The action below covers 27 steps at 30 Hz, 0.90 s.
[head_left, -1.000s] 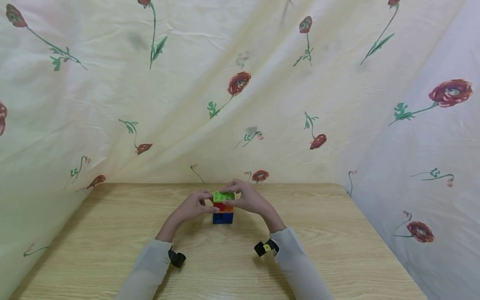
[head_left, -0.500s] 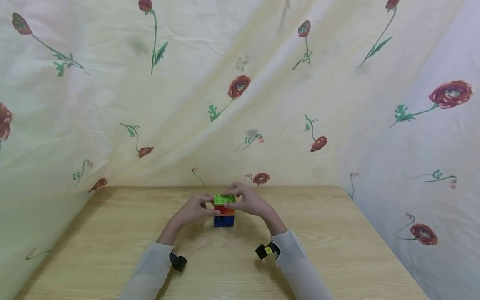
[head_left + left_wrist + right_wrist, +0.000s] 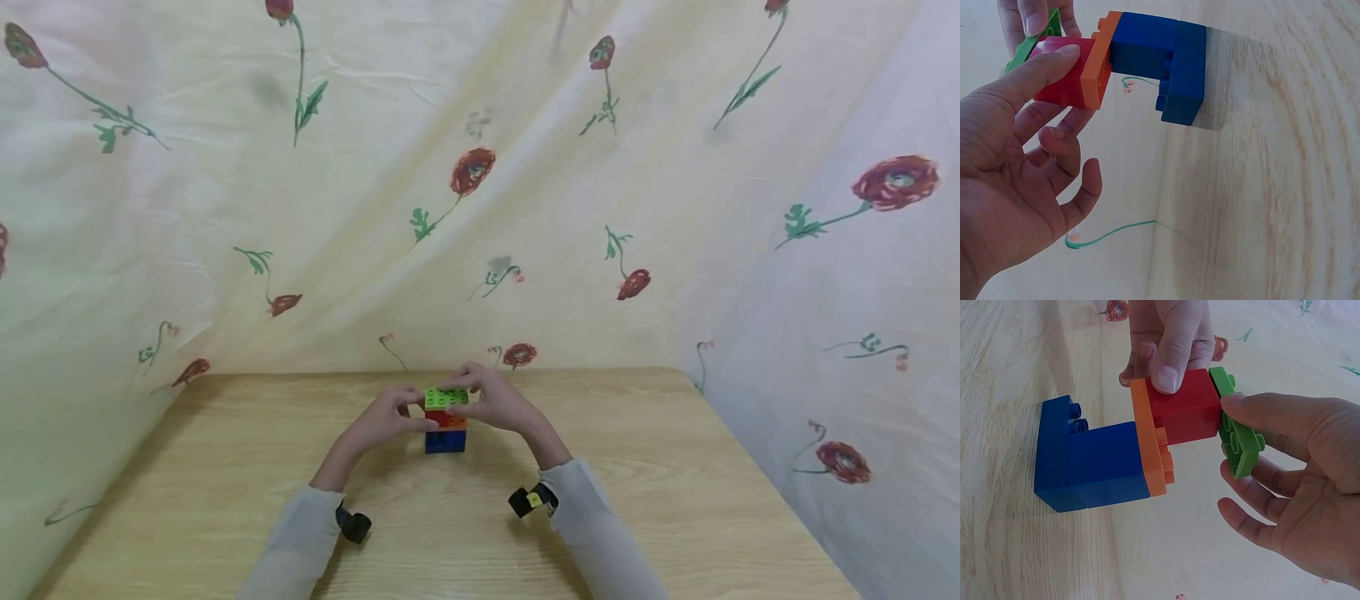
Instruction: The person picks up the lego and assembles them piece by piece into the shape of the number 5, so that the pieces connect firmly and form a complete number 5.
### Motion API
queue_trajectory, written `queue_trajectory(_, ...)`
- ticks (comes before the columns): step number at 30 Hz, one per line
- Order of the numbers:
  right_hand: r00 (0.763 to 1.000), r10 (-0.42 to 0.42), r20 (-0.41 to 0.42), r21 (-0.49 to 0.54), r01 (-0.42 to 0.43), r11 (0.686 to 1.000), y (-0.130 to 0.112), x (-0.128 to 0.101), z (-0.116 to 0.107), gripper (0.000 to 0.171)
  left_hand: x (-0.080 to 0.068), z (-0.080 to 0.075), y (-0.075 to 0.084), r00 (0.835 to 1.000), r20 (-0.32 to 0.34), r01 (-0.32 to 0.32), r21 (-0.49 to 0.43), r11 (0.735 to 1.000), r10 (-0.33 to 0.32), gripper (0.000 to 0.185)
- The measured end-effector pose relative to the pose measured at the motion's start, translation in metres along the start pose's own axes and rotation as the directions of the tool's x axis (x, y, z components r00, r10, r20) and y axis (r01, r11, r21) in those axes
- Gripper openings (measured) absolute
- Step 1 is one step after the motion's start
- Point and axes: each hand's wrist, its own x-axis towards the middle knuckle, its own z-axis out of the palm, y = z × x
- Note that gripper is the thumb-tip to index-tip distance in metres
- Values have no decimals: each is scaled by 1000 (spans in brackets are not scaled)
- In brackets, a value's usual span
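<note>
One stepped, blue-based stack (image 3: 1107, 465): left fingers (image 3: 1042, 70) pinch red block (image 3: 1188, 407), right fingers (image 3: 1263, 414) studded green plate (image 3: 1244, 442).

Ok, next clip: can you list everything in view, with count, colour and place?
Blue blocks: 2, blue, at the bottom of the stack, the lower one standing on the table
Orange block: 1, orange, on the upper blue one
Red block: 1, red, above the orange
Green block: 1, green, at the top, over the red
Table: 1, light wood, under the stack
Cloth: cream with red flowers and green stems, behind and beside the table; number of pieces unclear
Wrist cameras: 2, black, one on each wrist
Sleeves: 2, light grey, on the forearms
Left hand: 1, pinching the red block
Right hand: 1, pinching the green block
</note>
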Motion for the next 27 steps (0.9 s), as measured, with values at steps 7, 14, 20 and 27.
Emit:
queue_trajectory(7, 999, 17, 27, 16, -17, 1000, -2, 0, 3, 38, -4, -1, -3, 1000, -2, 0, 1, 1000, 0, 25)
queue_trajectory(14, 1000, 22, 19, 7, -22, 1000, -2, -1, -1, 37, -1, 0, -1, 1000, -4, -15, -21, 1000, 14, 28)
queue_trajectory(20, 999, 25, 27, 15, -26, 1000, -1, -1, -1, 38, -1, 0, 0, 1000, -5, 3, -13, 1000, -3, 28)
queue_trajectory(27, 999, 18, 31, -19, -17, 1000, -2, 0, -1, 38, -1, 1, 2, 1000, -9, 6, 1, 1000, -6, 27)
